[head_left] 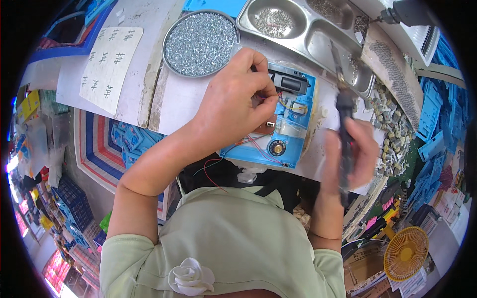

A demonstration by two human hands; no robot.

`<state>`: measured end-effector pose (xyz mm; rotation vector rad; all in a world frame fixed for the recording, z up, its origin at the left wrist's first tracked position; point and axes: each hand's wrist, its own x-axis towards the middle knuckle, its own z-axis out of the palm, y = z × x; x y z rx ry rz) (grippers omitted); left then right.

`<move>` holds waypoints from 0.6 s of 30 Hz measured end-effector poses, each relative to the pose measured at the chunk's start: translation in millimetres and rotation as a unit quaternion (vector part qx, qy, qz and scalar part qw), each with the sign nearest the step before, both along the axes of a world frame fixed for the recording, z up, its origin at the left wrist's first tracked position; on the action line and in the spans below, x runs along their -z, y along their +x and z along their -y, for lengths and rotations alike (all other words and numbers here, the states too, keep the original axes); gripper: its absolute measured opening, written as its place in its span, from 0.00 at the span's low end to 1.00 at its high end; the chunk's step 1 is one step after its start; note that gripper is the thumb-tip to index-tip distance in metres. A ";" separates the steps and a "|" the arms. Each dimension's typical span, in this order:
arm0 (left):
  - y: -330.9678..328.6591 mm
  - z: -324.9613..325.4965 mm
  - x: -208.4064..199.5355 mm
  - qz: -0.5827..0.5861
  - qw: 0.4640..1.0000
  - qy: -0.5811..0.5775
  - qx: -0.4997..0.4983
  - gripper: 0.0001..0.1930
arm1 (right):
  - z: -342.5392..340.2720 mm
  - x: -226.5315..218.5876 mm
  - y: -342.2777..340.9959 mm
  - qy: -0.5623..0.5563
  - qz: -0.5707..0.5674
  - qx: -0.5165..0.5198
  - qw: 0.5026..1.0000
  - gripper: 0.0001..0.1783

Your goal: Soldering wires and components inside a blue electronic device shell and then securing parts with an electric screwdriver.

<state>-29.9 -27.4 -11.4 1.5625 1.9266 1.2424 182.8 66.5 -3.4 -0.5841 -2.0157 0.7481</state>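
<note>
A blue plastic casing (310, 107) lies in front of me with its inside showing. It holds a black part (289, 83), a brown circuit board (264, 127), a round metal-centred part (277, 147) and thin coloured wires. Over its left side is my left hand (238, 92), fingers pinched together; whatever they hold is hidden. Loose red and green wires (214, 160) hang past the near edge. To the right of the casing, my right hand (350, 154), blurred, is closed around the black handle of a soldering iron (345, 124). Its metal shaft points away from me.
A round dish of screws (201, 44) stands behind my left hand. Beyond the casing is a metal compartment tray (308, 35) with small parts. Many small metal pieces (392, 129) lie at right. A dark power tool (407, 14) hangs top right. A striped bag (94, 144) holds blue parts.
</note>
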 end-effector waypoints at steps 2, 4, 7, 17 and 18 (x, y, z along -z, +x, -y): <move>1.3 -2.9 0.1 0.019 1.000 -0.002 -0.003 0.05 | -3.7 -7.1 14.3 -0.042 -0.050 -0.017 0.998 0.19; 1.3 -3.1 1.9 0.020 1.000 -0.006 -0.005 0.05 | -0.6 -12.2 25.5 -0.115 -0.051 -0.021 0.992 0.17; 2.1 -3.6 2.6 0.034 0.999 -0.022 -0.013 0.05 | -0.8 -17.3 30.6 -0.103 0.006 -0.066 0.993 0.17; 0.4 -5.9 1.4 -0.012 1.000 -0.017 -0.019 0.04 | -2.1 -5.9 17.6 -0.010 0.044 -0.153 0.987 0.17; 0.4 -6.0 1.7 -0.013 1.000 -0.017 -0.019 0.04 | -2.1 -5.0 17.3 -0.009 0.045 -0.153 0.987 0.16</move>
